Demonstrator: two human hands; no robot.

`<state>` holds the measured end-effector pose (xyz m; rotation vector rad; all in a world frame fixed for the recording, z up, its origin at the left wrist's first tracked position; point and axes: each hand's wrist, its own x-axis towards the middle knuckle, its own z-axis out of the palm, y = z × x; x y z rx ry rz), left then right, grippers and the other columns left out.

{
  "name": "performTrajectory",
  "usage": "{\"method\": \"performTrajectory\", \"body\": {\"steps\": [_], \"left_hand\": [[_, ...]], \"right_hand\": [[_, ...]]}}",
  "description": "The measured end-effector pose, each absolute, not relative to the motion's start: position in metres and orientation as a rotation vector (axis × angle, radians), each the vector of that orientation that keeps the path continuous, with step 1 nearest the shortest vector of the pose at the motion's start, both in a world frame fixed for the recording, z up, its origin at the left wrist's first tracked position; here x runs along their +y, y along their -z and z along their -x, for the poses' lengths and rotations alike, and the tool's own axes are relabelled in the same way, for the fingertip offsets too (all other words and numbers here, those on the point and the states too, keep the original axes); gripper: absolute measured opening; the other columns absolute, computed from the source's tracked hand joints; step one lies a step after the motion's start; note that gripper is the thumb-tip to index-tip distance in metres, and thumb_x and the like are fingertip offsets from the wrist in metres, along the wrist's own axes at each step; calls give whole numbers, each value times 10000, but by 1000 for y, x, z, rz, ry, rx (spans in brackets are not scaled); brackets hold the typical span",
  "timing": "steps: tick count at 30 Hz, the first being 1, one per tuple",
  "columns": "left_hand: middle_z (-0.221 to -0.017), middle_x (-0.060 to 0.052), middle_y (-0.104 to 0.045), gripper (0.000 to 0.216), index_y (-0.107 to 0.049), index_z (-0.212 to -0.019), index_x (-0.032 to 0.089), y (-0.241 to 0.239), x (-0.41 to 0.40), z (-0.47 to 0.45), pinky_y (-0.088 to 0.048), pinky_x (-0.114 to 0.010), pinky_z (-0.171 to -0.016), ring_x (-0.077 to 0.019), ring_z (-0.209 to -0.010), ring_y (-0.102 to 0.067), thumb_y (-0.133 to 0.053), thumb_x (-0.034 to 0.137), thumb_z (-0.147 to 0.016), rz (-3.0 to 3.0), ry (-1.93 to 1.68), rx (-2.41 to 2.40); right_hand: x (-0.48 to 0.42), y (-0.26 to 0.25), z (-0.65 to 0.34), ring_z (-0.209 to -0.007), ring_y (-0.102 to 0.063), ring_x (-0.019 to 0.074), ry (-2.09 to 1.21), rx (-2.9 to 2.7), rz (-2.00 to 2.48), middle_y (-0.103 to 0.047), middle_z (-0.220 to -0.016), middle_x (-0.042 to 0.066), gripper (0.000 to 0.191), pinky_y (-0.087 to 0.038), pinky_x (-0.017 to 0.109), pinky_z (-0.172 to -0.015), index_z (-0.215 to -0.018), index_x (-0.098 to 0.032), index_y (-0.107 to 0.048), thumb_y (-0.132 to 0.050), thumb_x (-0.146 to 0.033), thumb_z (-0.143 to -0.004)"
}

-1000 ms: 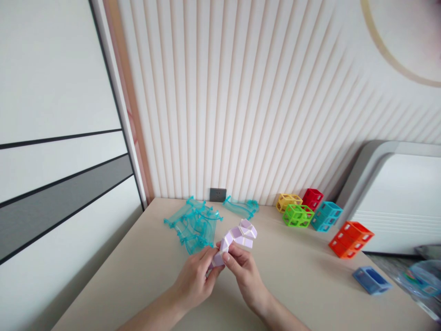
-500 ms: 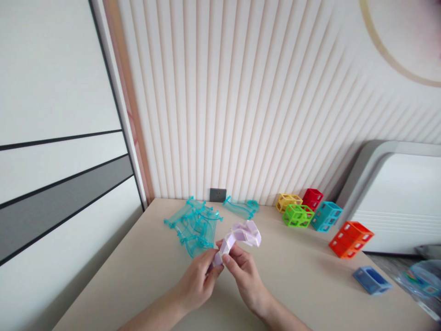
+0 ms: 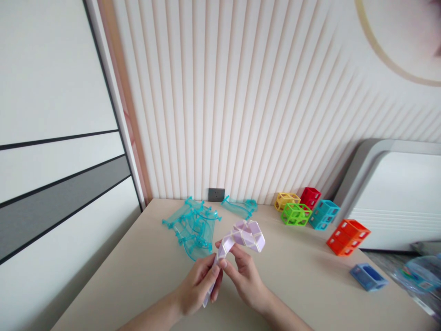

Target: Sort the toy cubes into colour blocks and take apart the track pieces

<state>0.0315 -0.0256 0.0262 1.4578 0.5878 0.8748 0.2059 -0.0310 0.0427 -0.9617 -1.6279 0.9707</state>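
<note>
Together, left hand and right hand slant inward, fingers of both pinching lilac-and-white segmented toy.

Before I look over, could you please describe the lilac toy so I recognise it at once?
Find the pale table below the ribbed wall, then the left hand and right hand over it. Both hold the lilac toy: unlike the teal pieces and boxy blocks, it is a bent chain of segments with pale edges.

Teal pieces, colourful blocks on table
</note>
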Motion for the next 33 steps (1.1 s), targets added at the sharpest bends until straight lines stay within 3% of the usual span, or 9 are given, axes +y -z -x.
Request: {"method": "performTrajectory", "body": {"steps": [4, 8, 11, 15, 19, 23, 28, 33], "left_hand": [[-624, 65, -483, 501, -502, -1198, 188, -24, -21, -30, -371, -190, -462, -77, -449, -475, -466, 629, -963, -1464, -917, 599], [-572, 81, -438, 450, -529, -1164, 181, -20, -19, -29, -339, -185, -448, -82, -444, -440, -464, 588, -982, -1529, -980, 730], [-614, 49, -513, 350, -540, -1166, 190, -22, -21, -28, -388, -201, -471, -107, -483, -500, -452, 492, -1013, -1687, -1027, 835], [-954, -77, -696, 240, -563, -1203, 215, -31, -21, -25, -542, -285, -760, -197, -833, -680, -500, 329, -1001, -2061, -1154, 905], [-1185, -102, -686, 309, -531, -1292, 244, -36, -18, -22, -525, -310, -941, -220, -1091, -664, -478, 193, -992, -2260, -1214, 895], [-1183, -108, -690, 360, -524, -1334, 247, -34, -19, -21, -540, -316, -907, -234, -1069, -679, -500, 194, -979, -2273, -1215, 926], [-1117, -115, -728, 295, -612, -1240, 248, -32, -23, -25, -536, -349, -885, -280, -1024, -697, -601, 272, -946, -2101, -1161, 961], [-1168, -112, -731, 253, -635, -1213, 252, -38, -25, -27, -514, -330, -905, -274, -1050, -696, -560, 285, -974, -1973, -1101, 924]], "right_hand": [[-28, -46, -205, -1161, -636, 266, -956, -1665, 951, -703, -1216, 86, 358, -459, 404, -1064, -1248, -265, -694, -620, -453, -953], [-28, -42, -204, -1236, -604, 282, -917, -1700, 955, -670, -1308, 100, 383, -436, 432, -1097, -1278, -271, -687, -616, -460, -953], [-25, -32, -205, -1203, -629, 304, -903, -1567, 979, -702, -1261, 120, 408, -457, 470, -1073, -1212, -254, -723, -599, -532, -941], [-22, -25, -205, -1160, -658, 331, -993, -1336, 1004, -740, -1197, 140, 481, -466, 512, -1051, -1130, -222, -756, -599, -618, -906], [-23, -36, -200, -1074, -689, 319, -1056, -1268, 949, -777, -1076, 113, 441, -491, 470, -1010, -1018, -205, -781, -658, -603, -872], [-26, -49, -192, -918, -710, 267, -1154, -1231, 854, -779, -931, 76, 403, -534, 394, -917, -961, -201, -780, -668, -579, -875], [-26, -46, -189, -830, -688, 247, -1189, -1133, 861, -759, -845, 64, 412, -546, 360, -833, -916, -197, -772, -738, -591, -803], [-24, -40, -188, -808, -670, 239, -1245, -1106, 874, -753, -824, 64, 390, -538, 376, -858, -884, -181, -777, -745, -562, -804]]}}
